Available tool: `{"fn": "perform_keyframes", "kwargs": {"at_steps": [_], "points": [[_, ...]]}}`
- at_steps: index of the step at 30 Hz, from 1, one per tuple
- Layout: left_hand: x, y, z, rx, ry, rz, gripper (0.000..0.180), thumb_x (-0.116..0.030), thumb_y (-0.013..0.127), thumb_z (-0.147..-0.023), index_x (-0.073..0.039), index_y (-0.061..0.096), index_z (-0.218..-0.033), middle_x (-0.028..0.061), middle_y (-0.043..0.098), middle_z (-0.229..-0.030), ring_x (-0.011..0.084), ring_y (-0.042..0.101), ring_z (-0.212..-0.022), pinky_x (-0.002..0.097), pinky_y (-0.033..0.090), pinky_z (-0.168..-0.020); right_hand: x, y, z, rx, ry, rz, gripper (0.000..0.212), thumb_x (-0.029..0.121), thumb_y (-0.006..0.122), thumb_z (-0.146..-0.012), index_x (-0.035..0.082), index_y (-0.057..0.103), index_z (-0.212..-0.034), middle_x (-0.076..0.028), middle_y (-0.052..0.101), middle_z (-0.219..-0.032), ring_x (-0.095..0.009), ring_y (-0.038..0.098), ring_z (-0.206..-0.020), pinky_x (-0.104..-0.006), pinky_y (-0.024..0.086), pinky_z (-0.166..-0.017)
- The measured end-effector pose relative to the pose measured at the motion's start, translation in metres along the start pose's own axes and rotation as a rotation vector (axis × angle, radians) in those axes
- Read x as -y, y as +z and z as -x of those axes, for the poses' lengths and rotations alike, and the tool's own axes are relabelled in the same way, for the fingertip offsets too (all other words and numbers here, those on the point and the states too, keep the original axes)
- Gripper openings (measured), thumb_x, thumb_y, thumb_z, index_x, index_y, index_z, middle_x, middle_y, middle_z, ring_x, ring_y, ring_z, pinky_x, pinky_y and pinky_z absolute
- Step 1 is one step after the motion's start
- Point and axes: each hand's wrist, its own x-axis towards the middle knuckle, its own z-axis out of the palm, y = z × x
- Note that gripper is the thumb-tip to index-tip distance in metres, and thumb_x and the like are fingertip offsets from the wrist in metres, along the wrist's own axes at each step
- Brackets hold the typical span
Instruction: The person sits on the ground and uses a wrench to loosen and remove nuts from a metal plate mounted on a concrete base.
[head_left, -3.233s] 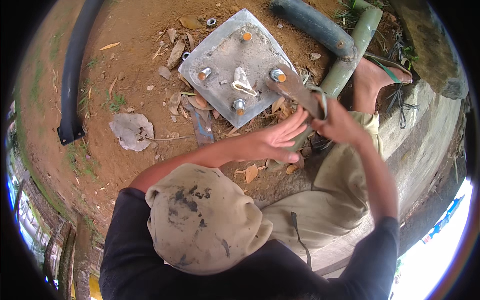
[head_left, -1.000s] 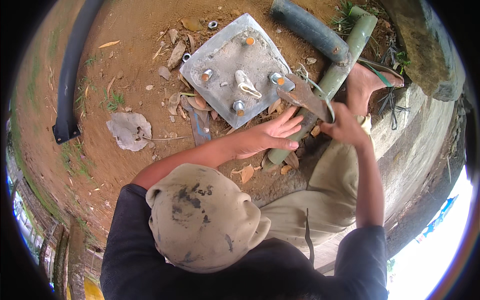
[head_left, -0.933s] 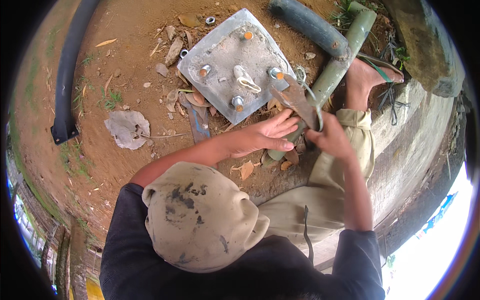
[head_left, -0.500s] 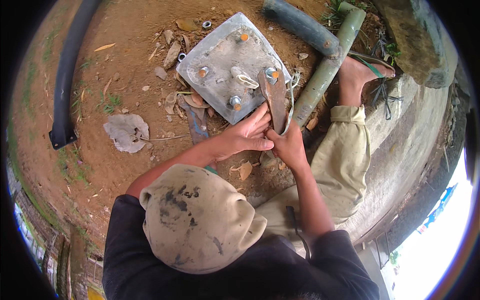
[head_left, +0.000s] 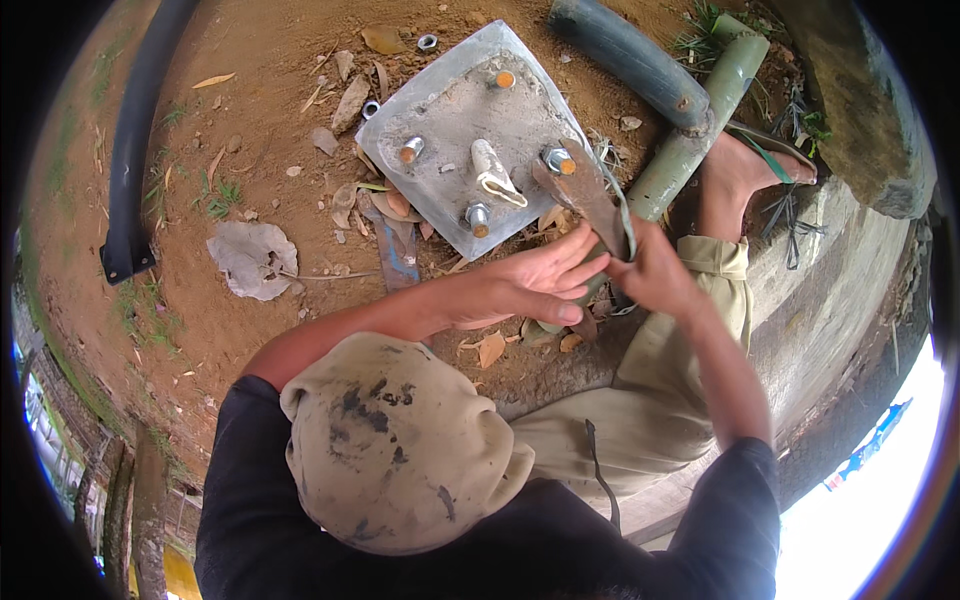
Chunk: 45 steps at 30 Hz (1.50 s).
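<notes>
A rusty flat wrench [head_left: 588,195] is in my right hand [head_left: 655,268], whose fingers are wrapped round its near end. The wrench's far end lies at the nut on the right-hand bolt [head_left: 560,160]; whether its jaw grips the nut I cannot tell. My left hand [head_left: 545,275] is open beside the handle, fingers stretched toward it, palm partly hidden. The bolts stand up with rusty orange tips from a square grey concrete-topped plate [head_left: 440,100]. A folded pale tube-like piece [head_left: 492,170] sticks up at its middle. A thin pale green strip [head_left: 622,215] runs along the wrench.
Two loose nuts [head_left: 427,42] lie beyond the plate. A green pipe [head_left: 690,135] and a dark pipe [head_left: 630,60] lie to the right, near my sandalled foot [head_left: 735,170]. A black pole [head_left: 140,150] lies at the left. Dry leaves [head_left: 252,260] litter the brown soil.
My right hand has swung the wrench's near end to the right. My left hand has followed rightward, its fingers now more stretched out. The whole view has shifted slightly.
</notes>
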Motion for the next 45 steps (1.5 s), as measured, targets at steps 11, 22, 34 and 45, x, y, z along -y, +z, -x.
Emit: {"fn": "perform_keyframes", "kwargs": {"at_steps": [11, 22, 34, 45], "points": [[0.017, -0.004, -0.018, -0.09, -0.052, 0.012, 0.112, -0.03, 0.07, -0.098, -0.004, -0.018, -0.162, 0.013, 0.001, -0.173, 0.0255, 0.011, -0.159, 0.0444, 0.015, -0.127, 0.027, -0.098, 0.0, 0.068, 0.079, 0.497, 0.042, 0.007, 0.068, -0.077, -0.002, 0.064, -0.118, -0.018, 0.067, -0.096, -0.033, 0.065, -0.095, -0.0416, 0.051, -0.089], [0.014, -0.006, 0.039, -0.161, -0.032, -0.153, 0.113, -0.018, 0.075, -0.093, -0.002, -0.012, -0.163, 0.0243, -0.001, -0.17, 0.0311, 0.001, -0.159, 0.043, 0.011, -0.128, 0.04, 0.115, 0.03, -0.342, 0.344, -0.592, 0.029, 0.002, 0.064, -0.087, -0.005, 0.057, -0.114, -0.006, 0.062, -0.068, -0.011, 0.055, -0.046, -0.0293, 0.043, -0.04], [-0.016, -0.002, 0.07, -0.3, -0.053, -0.345, 0.109, -0.019, 0.076, -0.093, -0.003, -0.005, -0.164, 0.0256, 0.008, -0.17, 0.0275, 0.015, -0.157, 0.0399, 0.022, -0.125, 0.08, 0.172, -0.011, -0.582, 0.286, -0.936, 0.019, -0.001, 0.061, -0.089, -0.006, 0.056, -0.106, -0.008, 0.064, -0.072, -0.011, 0.057, -0.048, -0.0291, 0.043, -0.04], [-0.014, -0.021, 0.077, -0.324, -0.134, -0.85, 0.11, -0.035, 0.078, -0.092, -0.012, -0.001, -0.166, 0.0255, 0.017, -0.168, 0.0299, 0.038, -0.147, 0.0359, 0.045, -0.109, 0.076, 0.184, -0.03, -0.745, 0.223, -0.718, 0.022, 0.004, 0.064, -0.085, -0.005, 0.066, -0.105, -0.008, 0.07, -0.086, -0.012, 0.065, -0.073, -0.0311, 0.053, -0.066]]}}
